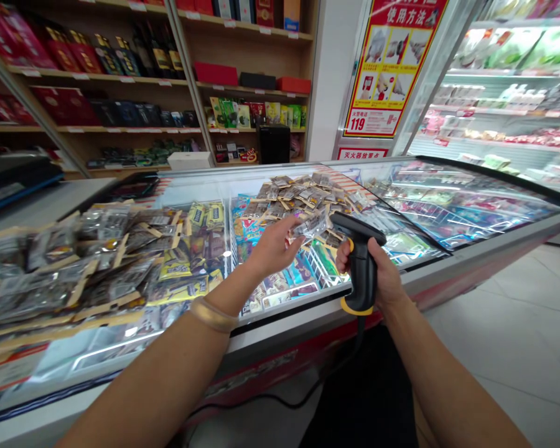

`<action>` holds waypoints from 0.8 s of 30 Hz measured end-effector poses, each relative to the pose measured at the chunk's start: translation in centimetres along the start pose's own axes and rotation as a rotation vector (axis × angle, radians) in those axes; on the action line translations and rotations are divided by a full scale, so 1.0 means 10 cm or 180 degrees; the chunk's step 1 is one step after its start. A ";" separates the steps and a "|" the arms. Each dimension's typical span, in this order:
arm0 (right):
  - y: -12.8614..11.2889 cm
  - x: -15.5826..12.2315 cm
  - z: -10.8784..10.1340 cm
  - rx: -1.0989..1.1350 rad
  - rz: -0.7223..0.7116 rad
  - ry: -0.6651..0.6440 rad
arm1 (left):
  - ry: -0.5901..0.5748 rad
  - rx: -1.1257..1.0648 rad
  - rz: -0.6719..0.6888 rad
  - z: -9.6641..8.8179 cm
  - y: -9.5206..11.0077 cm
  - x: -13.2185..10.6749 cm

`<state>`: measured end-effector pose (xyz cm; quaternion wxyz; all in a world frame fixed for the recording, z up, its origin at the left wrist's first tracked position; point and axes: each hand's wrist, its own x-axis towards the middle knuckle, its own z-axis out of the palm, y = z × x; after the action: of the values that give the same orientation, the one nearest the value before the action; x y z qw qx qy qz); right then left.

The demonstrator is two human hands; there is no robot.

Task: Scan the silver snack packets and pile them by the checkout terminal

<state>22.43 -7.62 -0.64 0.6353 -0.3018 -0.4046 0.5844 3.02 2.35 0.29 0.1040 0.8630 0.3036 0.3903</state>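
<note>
My scanner point(366, 274) is black with yellow at its trigger and base, and its cord point(303, 403) is black too. My bracelet point(213, 315) is gold (a shiny, plain band, with no pattern I can make out). The heaped packets point(310, 194) mix clear film, dark brown and tan strips. The freezer point(280, 340) has a grey rim above red; the poster point(394, 68) is red and yellow, lettered partly in white.

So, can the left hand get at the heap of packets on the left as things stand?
Probably yes: the left hand seems to hold a packet, but nothing visible stands between it and that heap.
</note>
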 end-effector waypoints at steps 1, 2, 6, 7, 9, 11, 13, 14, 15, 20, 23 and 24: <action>0.00 0.00 0.00 0.0010 0.0015 0.0006 | -0.0007 -0.0001 0.0004 0.00 -0.01 0.00; 0.00 0.00 0.00 0.0022 0.0034 0.0011 | -0.0019 -0.0003 0.0007 0.00 -0.01 0.00; -0.01 0.00 -0.02 0.0048 0.0075 0.0001 | -0.0027 0.0001 -0.0089 0.03 -0.01 0.01; -0.02 -0.01 -0.02 0.0033 0.0055 0.0003 | 0.0024 0.0000 -0.0120 0.03 0.00 0.02; -0.03 -0.03 -0.01 -0.0017 0.0006 0.0028 | 0.0272 0.0016 -0.0210 -0.02 0.02 0.02; -0.04 -0.06 0.03 -0.0043 -0.0005 0.0053 | 0.0687 0.0056 -0.0409 -0.16 0.04 0.00; -0.02 -0.09 0.11 -0.0024 0.0017 -0.0012 | 0.1052 0.0031 -0.0687 -0.40 0.03 -0.08; 0.01 -0.11 0.17 -0.0001 0.0036 -0.0080 | 0.1186 -0.0024 -0.0803 -0.56 0.02 -0.15; 0.04 -0.11 0.24 0.0028 0.0055 -0.0167 | 0.1309 -0.0084 -0.0882 -0.74 -0.01 -0.24; 0.26 -0.08 0.67 0.0186 0.0309 -0.0563 | 0.2076 0.0396 -0.1252 -1.76 -0.24 -0.90; 0.40 -0.01 0.90 0.0210 0.0450 -0.0710 | 0.2439 0.0758 -0.1712 -2.30 -0.44 -1.31; 0.43 0.00 0.97 0.0208 0.0485 -0.0756 | 0.2602 0.0914 -0.1912 -2.44 -0.51 -1.42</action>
<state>11.91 -7.86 0.40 0.5462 -0.2395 -0.4336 0.6755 -24.53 -3.61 5.95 -0.0349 0.5208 0.6037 0.6026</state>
